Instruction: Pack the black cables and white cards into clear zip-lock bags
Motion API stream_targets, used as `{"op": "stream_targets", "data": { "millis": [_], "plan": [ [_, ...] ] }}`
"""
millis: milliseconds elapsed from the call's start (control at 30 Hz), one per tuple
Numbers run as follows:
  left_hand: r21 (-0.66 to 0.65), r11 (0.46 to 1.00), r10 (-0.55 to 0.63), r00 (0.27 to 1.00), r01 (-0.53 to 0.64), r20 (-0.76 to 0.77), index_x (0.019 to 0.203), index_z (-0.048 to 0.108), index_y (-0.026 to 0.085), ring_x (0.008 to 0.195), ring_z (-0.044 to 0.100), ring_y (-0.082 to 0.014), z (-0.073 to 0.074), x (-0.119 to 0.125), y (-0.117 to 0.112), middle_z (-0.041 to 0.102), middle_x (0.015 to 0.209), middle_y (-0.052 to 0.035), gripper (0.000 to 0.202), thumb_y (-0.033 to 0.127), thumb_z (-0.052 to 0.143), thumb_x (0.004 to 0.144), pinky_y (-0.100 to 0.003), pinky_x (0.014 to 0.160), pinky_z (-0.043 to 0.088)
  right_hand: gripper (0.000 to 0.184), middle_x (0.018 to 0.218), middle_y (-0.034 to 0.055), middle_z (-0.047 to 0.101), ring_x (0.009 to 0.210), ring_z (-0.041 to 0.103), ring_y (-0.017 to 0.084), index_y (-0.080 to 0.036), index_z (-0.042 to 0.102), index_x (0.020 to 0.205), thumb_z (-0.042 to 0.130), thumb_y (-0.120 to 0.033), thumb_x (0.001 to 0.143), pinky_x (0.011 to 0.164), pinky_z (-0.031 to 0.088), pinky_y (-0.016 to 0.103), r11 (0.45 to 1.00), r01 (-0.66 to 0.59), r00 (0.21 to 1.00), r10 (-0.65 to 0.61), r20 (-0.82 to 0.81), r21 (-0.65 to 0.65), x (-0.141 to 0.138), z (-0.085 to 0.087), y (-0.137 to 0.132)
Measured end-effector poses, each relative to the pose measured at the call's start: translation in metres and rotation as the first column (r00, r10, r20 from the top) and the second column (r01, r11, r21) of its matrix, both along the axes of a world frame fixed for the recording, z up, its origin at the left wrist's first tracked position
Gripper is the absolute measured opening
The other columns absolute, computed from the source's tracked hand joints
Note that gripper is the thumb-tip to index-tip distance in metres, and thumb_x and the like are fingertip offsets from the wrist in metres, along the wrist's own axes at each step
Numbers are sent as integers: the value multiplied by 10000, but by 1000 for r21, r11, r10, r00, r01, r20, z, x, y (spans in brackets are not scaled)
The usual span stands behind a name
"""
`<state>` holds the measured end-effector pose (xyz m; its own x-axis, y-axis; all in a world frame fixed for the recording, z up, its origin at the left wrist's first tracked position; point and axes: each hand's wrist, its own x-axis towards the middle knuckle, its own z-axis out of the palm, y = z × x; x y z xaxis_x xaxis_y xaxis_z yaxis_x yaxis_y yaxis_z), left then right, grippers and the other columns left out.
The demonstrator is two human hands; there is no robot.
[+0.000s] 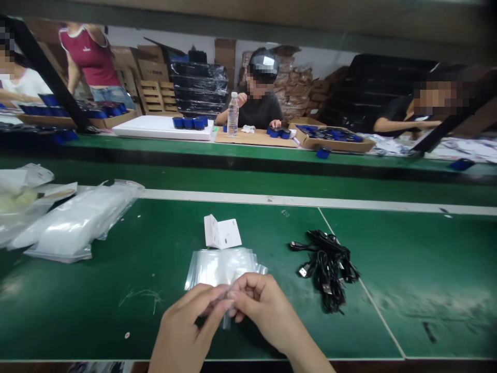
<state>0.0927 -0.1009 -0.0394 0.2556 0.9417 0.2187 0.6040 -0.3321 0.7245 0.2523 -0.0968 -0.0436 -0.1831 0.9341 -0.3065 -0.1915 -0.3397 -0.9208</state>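
Observation:
Close to the table's front edge, my left hand (pixel 194 316) and my right hand (pixel 256 300) meet with their fingertips pinched on a small clear plastic bag (pixel 227 322). Most of that bag is hidden behind my fingers. Just beyond lies a fanned stack of clear plastic bags (pixel 221 261), flat on the green table. A small folded white leaflet (pixel 223 233) stands partly open behind the stack. Off to the right sits a pile of black USB cables (pixel 330 269), bundled, with some metal plugs showing.
Large packs of clear bags (pixel 81 217) lie at the left. A white strip (pixel 310 201) crosses the green table. Beyond a raised ledge, co-workers sit near a water bottle (pixel 233 115), a white board (pixel 155 127) and a cardboard tray (pixel 334 139) of blue-black parts.

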Motion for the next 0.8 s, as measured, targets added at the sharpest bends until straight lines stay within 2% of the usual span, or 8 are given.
{"op": "stream_targets", "data": {
  "millis": [100, 233, 333, 400, 467, 567, 700, 800],
  "plan": [
    [-53, 998, -16, 999, 17, 34, 878, 719, 258, 634, 684, -125, -1, 0, -1, 733, 784, 19, 179, 329, 565, 821, -144, 552, 526, 382, 579, 6, 610, 525, 558, 87, -109, 614, 669, 729, -474, 653, 543, 459, 209, 999, -47, 995, 46, -91, -6, -3, 2, -1],
    [-168, 986, 37, 992, -16, 124, 846, 721, 263, 588, 675, -127, 3, 3, -3, 731, 765, 20, 206, 386, 561, 809, -155, 521, 524, 330, 602, 5, 601, 546, 557, 97, -113, 623, 693, 703, -433, 701, 557, 458, 220, 998, -60, 996, 60, -59, 10, -2, 3, -4],
    [-261, 964, 81, 991, -51, 104, 812, 688, 251, 588, 676, -134, 7, 4, -3, 725, 738, 22, 229, 434, 550, 802, -168, 541, 526, 180, 595, -21, 562, 550, 517, 93, -135, 623, 702, 637, -298, 777, 547, 421, 207, 988, -84, 988, 66, 139, 128, 0, 5, -6],
    [-220, 975, 13, 1000, -12, 0, 682, 618, 233, 509, 631, -121, 9, 3, -1, 667, 598, 36, 243, 407, 519, 819, -167, 485, 484, 103, 611, -27, 558, 567, 516, 94, -150, 617, 691, 583, -175, 785, 553, 407, 199, 962, -118, 945, 33, 325, 247, 0, 8, -9],
    [-160, 986, -63, 993, 47, -96, 565, 485, 218, 427, 547, -103, 9, 2, 1, 551, 482, 53, 318, 368, 469, 845, -170, 421, 410, 121, 639, -21, 581, 590, 547, 102, -159, 607, 687, 537, -109, 771, 569, 417, 196, 937, -149, 892, -11, 451, 317, 0, 11, -11],
    [-190, 978, -102, 991, 84, -85, 558, 404, 217, 436, 508, -102, 7, 2, 3, 485, 483, 55, 348, 356, 405, 877, -175, 424, 383, 107, 726, 14, 639, 668, 612, 138, -168, 605, 761, 510, -122, 779, 624, 456, 219, 928, -179, 825, -39, 563, 326, -1, 16, -17],
    [-255, 959, -121, 993, 121, 18, 663, 524, 211, 523, 550, -111, 2, 8, 2, 563, 587, 34, 301, 351, 391, 894, -178, 490, 416, 189, 858, 54, 673, 767, 647, 180, -182, 603, 936, 489, -148, 789, 683, 473, 250, 900, -235, 762, -65, 645, 368, -3, 19, -23],
    [-168, 980, -101, 995, 104, 28, 638, 523, 203, 498, 517, -96, -5, 11, 0, 540, 563, 44, 291, 315, 419, 886, -167, 486, 399, 192, 737, 42, 670, 629, 630, 159, -186, 618, 803, 430, -169, 836, 569, 433, 222, 890, -239, 699, -120, 705, 388, -6, 16, -24]
  ]
}}
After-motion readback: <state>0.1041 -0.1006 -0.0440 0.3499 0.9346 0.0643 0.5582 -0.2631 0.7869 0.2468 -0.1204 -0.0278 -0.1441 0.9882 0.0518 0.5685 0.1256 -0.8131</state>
